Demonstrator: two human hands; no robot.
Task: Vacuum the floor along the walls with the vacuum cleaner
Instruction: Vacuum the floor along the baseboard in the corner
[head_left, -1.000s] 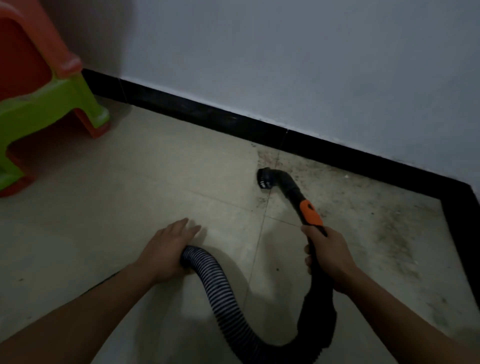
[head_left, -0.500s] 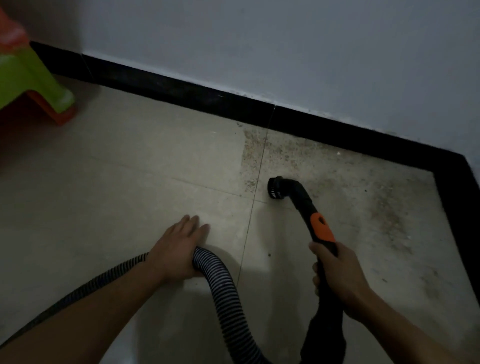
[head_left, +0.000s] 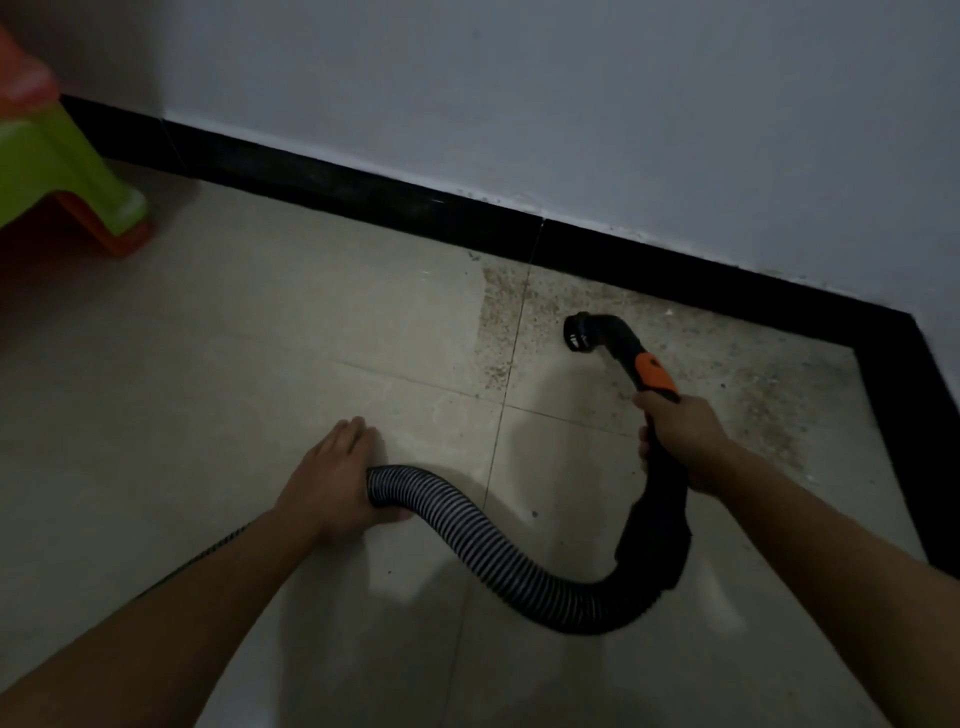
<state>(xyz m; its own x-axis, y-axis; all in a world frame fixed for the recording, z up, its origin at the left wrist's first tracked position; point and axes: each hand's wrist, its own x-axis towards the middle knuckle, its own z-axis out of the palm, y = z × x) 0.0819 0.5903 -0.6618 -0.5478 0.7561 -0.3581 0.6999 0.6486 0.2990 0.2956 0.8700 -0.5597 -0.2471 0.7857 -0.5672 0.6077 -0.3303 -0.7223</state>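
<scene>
A pale grey wall (head_left: 571, 104) fills the top of the frame. Below it, a beige tiled floor (head_left: 208, 364) covers the rest, seen in dim light. A black baseboard (head_left: 363, 192) runs between them from upper left to the right edge, where it turns down at a corner. A speckled patch of dirt (head_left: 753, 395) covers the tiles in that right-hand corner. A ribbed black vacuum hose (head_left: 493, 545) curves across the lower centre. A green and orange plastic stool (head_left: 47, 156) sits at the upper left edge. The left hand (head_left: 337, 478), lower centre, lies over the hose with its thumb tucked round it, holding it against the floor. The right hand (head_left: 680, 431), right of centre, grips the black wand (head_left: 654, 519) just below its orange button (head_left: 655, 374). The round nozzle (head_left: 582, 335) rests on the dirty tile, near the baseboard but not touching it.
</scene>
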